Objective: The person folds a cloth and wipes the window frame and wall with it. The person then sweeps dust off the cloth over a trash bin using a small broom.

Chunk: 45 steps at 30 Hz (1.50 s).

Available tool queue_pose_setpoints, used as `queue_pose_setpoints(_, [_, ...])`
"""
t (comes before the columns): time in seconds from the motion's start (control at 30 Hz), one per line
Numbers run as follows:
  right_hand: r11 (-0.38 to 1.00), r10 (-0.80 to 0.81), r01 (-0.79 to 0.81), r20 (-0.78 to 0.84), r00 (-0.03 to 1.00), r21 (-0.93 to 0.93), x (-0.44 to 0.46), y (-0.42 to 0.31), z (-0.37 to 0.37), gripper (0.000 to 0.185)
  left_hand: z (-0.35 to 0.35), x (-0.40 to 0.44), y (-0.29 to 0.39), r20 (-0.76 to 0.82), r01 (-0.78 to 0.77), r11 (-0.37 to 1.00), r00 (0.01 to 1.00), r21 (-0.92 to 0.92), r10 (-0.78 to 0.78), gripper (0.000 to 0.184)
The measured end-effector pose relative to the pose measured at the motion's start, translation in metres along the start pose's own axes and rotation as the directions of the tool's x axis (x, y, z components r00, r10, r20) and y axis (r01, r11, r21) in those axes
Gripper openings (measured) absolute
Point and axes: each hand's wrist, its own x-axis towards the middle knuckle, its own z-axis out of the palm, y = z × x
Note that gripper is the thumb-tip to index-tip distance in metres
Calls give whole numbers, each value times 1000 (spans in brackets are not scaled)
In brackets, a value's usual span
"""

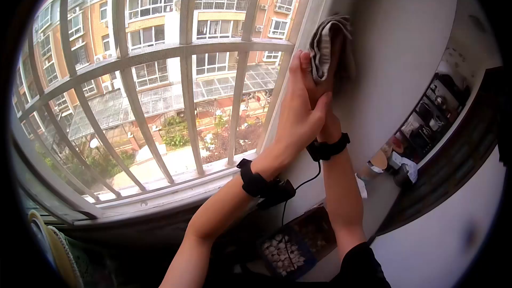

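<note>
A folded grey cloth (321, 48) is held up against the pale wall beside the window frame. My left hand (300, 109) reaches up to it, fingertips on its left edge and thumb lying across toward the other hand. Partly hidden behind the left, my right hand (329, 120) grips the cloth from below; most of its fingers are out of sight. Each wrist wears a black strap, the left one (253, 178) and the right one (329, 148), and a thin black cable hangs between them.
A barred window (184, 48) fills the left side. Below my arms stands a box (261, 245) holding several whitish garlic-like bulbs. At right, a dark rack (426, 114) holds kitchen items. A round yellowish-rimmed object (56, 250) is at lower left.
</note>
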Motion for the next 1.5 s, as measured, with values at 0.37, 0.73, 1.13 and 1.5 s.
queue_pose_setpoints(0.37, [967,-95,110,73,993,-231,17,0,8,72,-3,-15,-27,5,-8,996,1000,-92,9,72])
queue_pose_setpoints(0.73, [905,321,-213,264,909,-368,-260,0,41,67,-37,-220,-119,-90,476,877,878,58,-471,67])
queue_pose_setpoints(1.13, [806,586,-528,481,652,-267,-387,-41,17,58,-43,-318,-103,-85,778,589,617,219,-782,70])
queue_pose_setpoints(1.5, [969,68,-7,240,968,-249,-140,-32,4,62,-19,-170,-37,10,283,957,959,63,-284,77])
